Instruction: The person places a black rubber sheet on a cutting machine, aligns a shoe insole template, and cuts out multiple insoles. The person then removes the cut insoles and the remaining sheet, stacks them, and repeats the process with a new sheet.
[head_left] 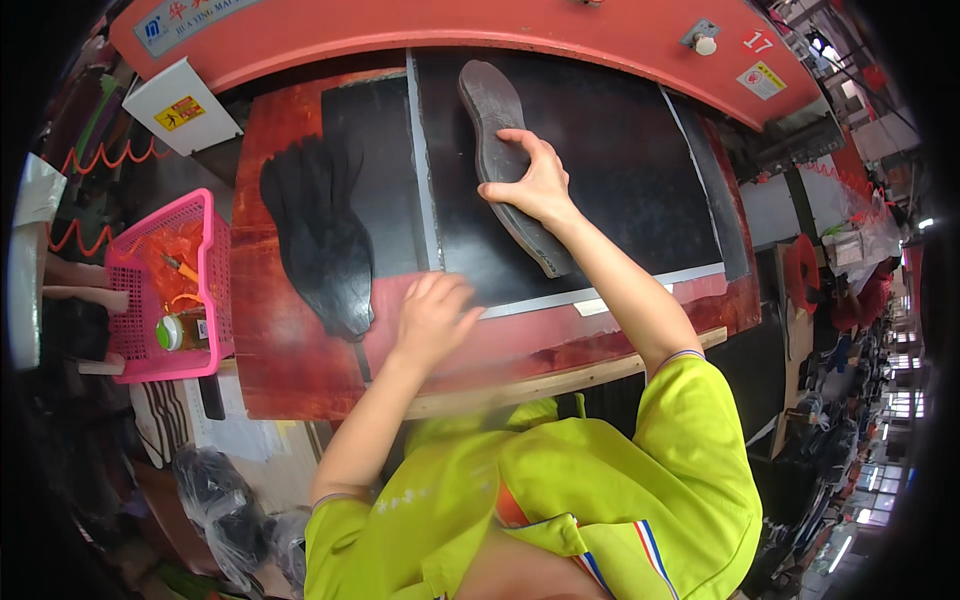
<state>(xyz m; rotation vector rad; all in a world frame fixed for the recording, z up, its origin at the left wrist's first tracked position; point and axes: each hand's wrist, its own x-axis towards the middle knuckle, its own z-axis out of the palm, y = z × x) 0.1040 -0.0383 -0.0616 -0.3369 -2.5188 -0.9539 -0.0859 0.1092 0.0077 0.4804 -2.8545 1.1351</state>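
Note:
A dark brown shoe sole (492,98) lies lengthwise on the black pad (630,190) of a press bed, its toe end far and its heel end near. My right hand (535,185) grips it round the middle, with the thumb on the left edge and the fingers over the top. Over the red strip by the pad's near left corner is my left hand (436,312), slightly blurred, its thumb apart from loosely bent fingers and nothing seen in it. Left of it lies a fanned pile of black, sole-shaped pieces (322,245), which it does not touch.
A red machine beam (480,30) spans the far side, with a white box (180,108) at its left. A pink basket (212,290) holding a green-lidded jar (182,332) and orange-handled tool stands left. A wooden strip (570,375) edges the bed's near side.

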